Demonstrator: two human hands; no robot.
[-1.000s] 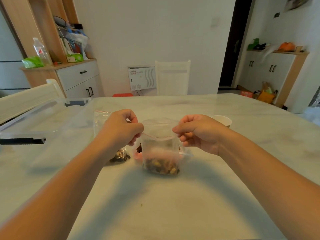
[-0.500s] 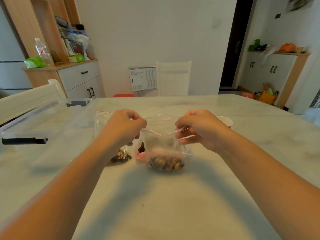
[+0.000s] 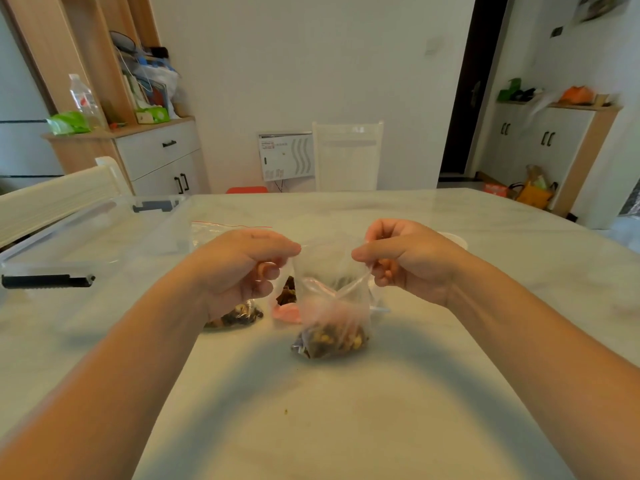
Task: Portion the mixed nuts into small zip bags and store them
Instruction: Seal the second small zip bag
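I hold bag point(image 3: 330, 306) upright over tabletop point(image 3: 346, 410), nuts point(image 3: 330, 339) at bottom. Left hand point(image 3: 242, 268), right hand point(image 3: 405, 258) pinch opposite top corners; zip seam runs level between them.

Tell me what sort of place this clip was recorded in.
Most likely a home dining room: a pale marble-look dining table with white chairs, a cluttered wooden sideboard, and a shoe-style cabinet by a dark doorway.
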